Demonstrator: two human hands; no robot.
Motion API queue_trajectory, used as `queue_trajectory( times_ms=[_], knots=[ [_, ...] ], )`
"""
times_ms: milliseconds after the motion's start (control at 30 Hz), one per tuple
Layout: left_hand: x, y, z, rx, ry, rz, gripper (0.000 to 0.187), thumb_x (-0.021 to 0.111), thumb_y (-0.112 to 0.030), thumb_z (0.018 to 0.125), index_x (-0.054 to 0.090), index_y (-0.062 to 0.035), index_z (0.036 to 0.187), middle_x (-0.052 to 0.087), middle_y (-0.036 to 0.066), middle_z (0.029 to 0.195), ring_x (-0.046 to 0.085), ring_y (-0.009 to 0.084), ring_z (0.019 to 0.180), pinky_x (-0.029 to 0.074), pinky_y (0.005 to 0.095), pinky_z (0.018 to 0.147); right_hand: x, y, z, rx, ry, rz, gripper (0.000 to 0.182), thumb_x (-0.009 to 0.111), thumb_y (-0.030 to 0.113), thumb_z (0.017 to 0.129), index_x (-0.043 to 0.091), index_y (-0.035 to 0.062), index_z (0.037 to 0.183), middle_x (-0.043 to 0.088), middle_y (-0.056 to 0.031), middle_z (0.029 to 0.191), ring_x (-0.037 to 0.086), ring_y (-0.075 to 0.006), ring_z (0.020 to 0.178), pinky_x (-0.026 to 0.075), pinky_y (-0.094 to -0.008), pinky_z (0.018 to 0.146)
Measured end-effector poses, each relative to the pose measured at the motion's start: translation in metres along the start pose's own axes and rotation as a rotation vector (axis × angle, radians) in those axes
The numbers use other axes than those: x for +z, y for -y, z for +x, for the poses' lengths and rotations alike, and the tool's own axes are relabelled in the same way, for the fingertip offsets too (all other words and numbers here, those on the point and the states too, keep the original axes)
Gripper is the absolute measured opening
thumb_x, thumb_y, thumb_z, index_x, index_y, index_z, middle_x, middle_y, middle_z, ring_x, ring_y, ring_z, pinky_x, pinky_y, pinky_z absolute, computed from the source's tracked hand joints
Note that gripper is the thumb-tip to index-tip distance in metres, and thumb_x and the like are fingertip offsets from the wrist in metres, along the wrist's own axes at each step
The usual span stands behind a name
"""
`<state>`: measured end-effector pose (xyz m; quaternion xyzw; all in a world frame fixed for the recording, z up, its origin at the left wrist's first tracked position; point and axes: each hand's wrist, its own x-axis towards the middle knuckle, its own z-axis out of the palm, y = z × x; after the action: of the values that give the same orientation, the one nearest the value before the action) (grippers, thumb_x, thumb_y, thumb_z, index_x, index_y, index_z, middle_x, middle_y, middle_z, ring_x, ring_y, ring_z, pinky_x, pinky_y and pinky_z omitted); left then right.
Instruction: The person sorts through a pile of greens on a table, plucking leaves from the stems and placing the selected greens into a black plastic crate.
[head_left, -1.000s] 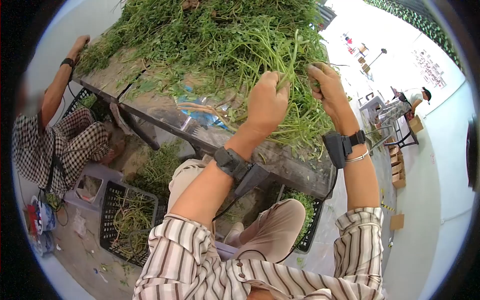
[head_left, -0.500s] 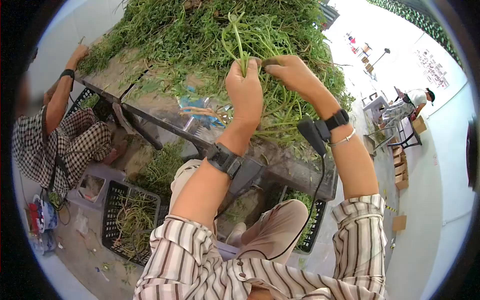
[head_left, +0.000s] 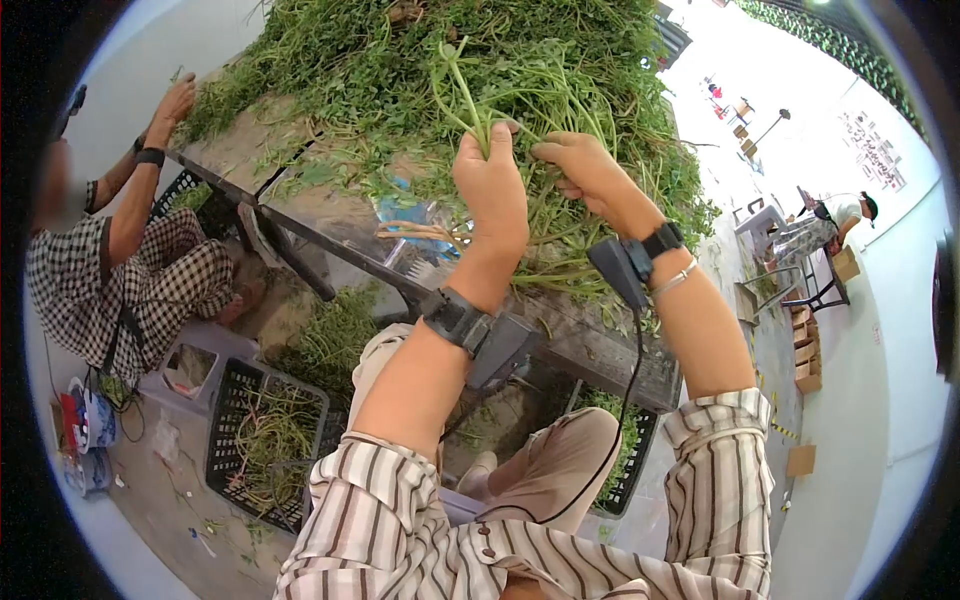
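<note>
My left hand (head_left: pixel 490 185) is closed around a small bunch of green plant stems (head_left: pixel 463 88), which stick up above its thumb and forefinger. Just to the right is my right hand (head_left: pixel 587 172), its fingers curled in close to the left thumb. What those fingers pinch, if anything, is too small to make out. Both hands are over the near side of a large heap of leafy green plants (head_left: pixel 350 70). Loose long stems (head_left: pixel 560 270) lie on the table (head_left: pixel 610 360) beneath my wrists.
At left sits a co-worker in checked clothes (head_left: pixel 185 275), hands raised at the heap. Black crates of stems (head_left: pixel 222 410) and greens (head_left: pixel 645 450) stand on the floor beside my legs. A clear and blue plastic bag (head_left: pixel 395 210) lies on the table. Another person (head_left: pixel 845 215) bends at far right.
My right hand has moved slightly down and to the right, with its fingers curled further. My left hand still holds the stems. The co-worker's hand has shifted in view.
</note>
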<state>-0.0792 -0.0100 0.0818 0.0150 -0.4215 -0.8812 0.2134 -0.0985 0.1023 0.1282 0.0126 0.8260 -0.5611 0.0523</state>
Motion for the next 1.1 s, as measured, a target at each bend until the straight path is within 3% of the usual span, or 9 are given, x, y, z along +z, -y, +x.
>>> queue_trajectory(
  times_ms=[33, 267, 367, 467, 567, 833, 900, 1000, 1100],
  knots=[
    [-0.001, -0.001, 0.000, -0.002, 0.003, -0.003, 0.019, 0.054, -0.019, 0.094, 0.061, -0.0022, 0.090, 0.050, -0.004, 0.070, 0.036, 0.0049, 0.058, 0.031, 0.0254, 0.051, -0.007, -0.007, 0.002, -0.007, 0.046, 0.102, 0.017, 0.059, 0.017, 0.085, 0.064, 0.0037, 0.095, 0.046, 0.0016, 0.064, 0.036, -0.0078, 0.048, 0.026, -0.0228, 0.044],
    [0.006, 0.004, -0.006, -0.054, 0.034, 0.023, 0.022, 0.057, -0.022, 0.092, 0.066, -0.0018, 0.095, 0.050, -0.005, 0.067, 0.036, 0.0036, 0.054, 0.029, 0.0241, 0.047, -0.012, -0.008, -0.042, -0.049, -0.038, 0.051, 0.026, 0.060, 0.019, 0.085, 0.062, 0.0012, 0.104, 0.046, 0.0022, 0.064, 0.037, -0.0060, 0.048, 0.028, -0.0225, 0.042],
    [0.007, 0.002, -0.016, -0.173, 0.167, 0.009, 0.022, 0.057, -0.020, 0.093, 0.066, -0.0020, 0.101, 0.064, 0.001, 0.087, 0.047, 0.0033, 0.057, 0.035, 0.0202, 0.044, -0.015, -0.016, -0.049, -0.127, -0.040, -0.129, 0.031, 0.059, 0.020, 0.085, 0.061, -0.0018, 0.107, 0.051, -0.0004, 0.062, 0.044, -0.0093, 0.052, 0.035, -0.0261, 0.048],
    [0.012, 0.002, -0.022, -0.166, 0.251, 0.013, 0.021, 0.057, -0.020, 0.093, 0.067, -0.0030, 0.101, 0.064, 0.001, 0.088, 0.047, 0.0031, 0.057, 0.035, 0.0200, 0.045, -0.019, -0.021, -0.055, -0.203, -0.066, -0.305, 0.033, 0.058, 0.019, 0.084, 0.061, -0.0033, 0.108, 0.058, -0.0071, 0.067, 0.051, -0.0146, 0.060, 0.041, -0.0302, 0.058],
    [0.011, 0.012, -0.020, -0.124, 0.330, 0.026, 0.020, 0.058, -0.020, 0.093, 0.067, -0.0040, 0.101, 0.063, 0.000, 0.082, 0.045, 0.0027, 0.055, 0.035, 0.0198, 0.045, -0.024, -0.029, -0.053, -0.618, -0.383, -0.406, 0.029, 0.056, 0.016, 0.084, 0.063, -0.0020, 0.106, 0.065, -0.0139, 0.081, 0.055, -0.0187, 0.066, 0.046, -0.0313, 0.066],
    [0.013, 0.007, -0.029, -0.172, 0.439, 0.215, 0.019, 0.059, -0.017, 0.089, 0.065, 0.0007, 0.092, 0.055, -0.001, 0.074, 0.043, 0.0065, 0.064, 0.037, 0.0248, 0.059, -0.039, 0.011, -0.074, -0.646, -0.301, -0.600, 0.030, 0.058, 0.012, 0.082, 0.064, 0.0075, 0.111, 0.067, -0.0159, 0.091, 0.064, -0.0252, 0.071, 0.049, -0.0337, 0.064],
    [0.013, 0.008, -0.030, -0.115, 0.456, 0.238, 0.019, 0.059, -0.017, 0.089, 0.064, 0.0015, 0.091, 0.056, 0.000, 0.075, 0.044, 0.0075, 0.066, 0.038, 0.0260, 0.061, -0.039, 0.000, -0.065, -0.938, -0.361, -0.727, 0.022, 0.058, 0.012, 0.082, 0.065, 0.0075, 0.101, 0.066, -0.0141, 0.084, 0.062, -0.0294, 0.070, 0.050, -0.0367, 0.062],
    [0.014, 0.011, -0.031, -0.093, 0.474, 0.266, 0.019, 0.059, -0.016, 0.088, 0.063, 0.0024, 0.091, 0.056, 0.002, 0.074, 0.046, 0.0100, 0.067, 0.039, 0.0291, 0.062, -0.042, -0.002, -0.070, -0.892, -0.375, -0.965, 0.011, 0.059, 0.013, 0.082, 0.062, 0.0053, 0.089, 0.063, -0.0120, 0.075, 0.062, -0.0322, 0.072, 0.050, -0.0406, 0.061],
    [0.014, 0.021, -0.030, 0.057, 0.484, 0.335, 0.017, 0.059, -0.019, 0.091, 0.063, -0.0028, 0.093, 0.049, -0.007, 0.067, 0.037, 0.0024, 0.055, 0.031, 0.0228, 0.049, -0.044, -0.003, -0.072, -0.862, -0.344, -1.062, 0.007, 0.056, 0.011, 0.081, 0.058, 0.0037, 0.081, 0.061, -0.0107, 0.072, 0.060, -0.0338, 0.071, 0.048, -0.0419, 0.060]
  ],
)
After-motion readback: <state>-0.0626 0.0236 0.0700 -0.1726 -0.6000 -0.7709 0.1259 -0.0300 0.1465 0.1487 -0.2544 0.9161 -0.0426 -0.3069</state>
